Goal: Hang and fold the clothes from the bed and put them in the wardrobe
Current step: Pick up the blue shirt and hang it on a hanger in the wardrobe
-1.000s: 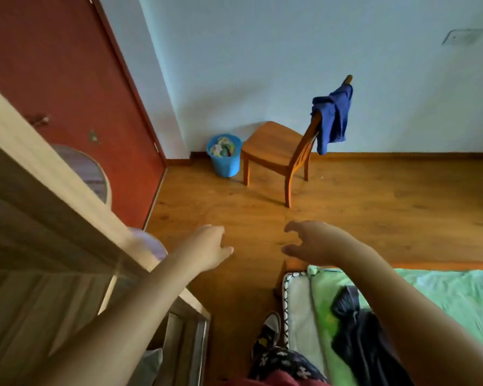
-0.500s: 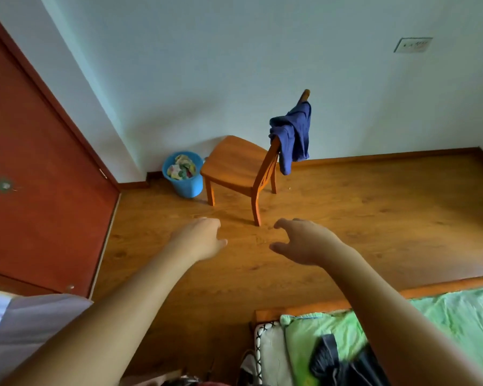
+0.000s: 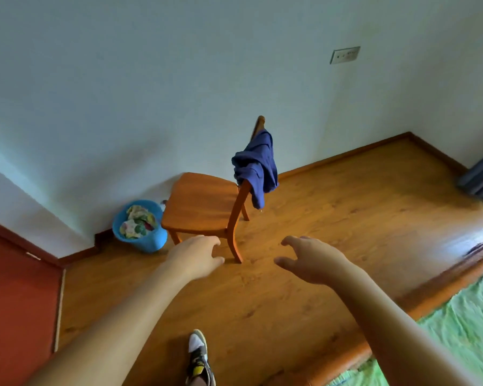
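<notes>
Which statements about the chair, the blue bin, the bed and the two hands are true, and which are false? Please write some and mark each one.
1. A blue garment hangs over the back of the wooden chair. True.
2. The blue bin beside the chair is empty. False: the bin holds crumpled colourful material.
3. The left hand and the right hand both hold nothing. True.
4. The chair lies tipped over on the floor. False: it stands upright on its legs.
5. The bed sheet is red. False: it is green.
</notes>
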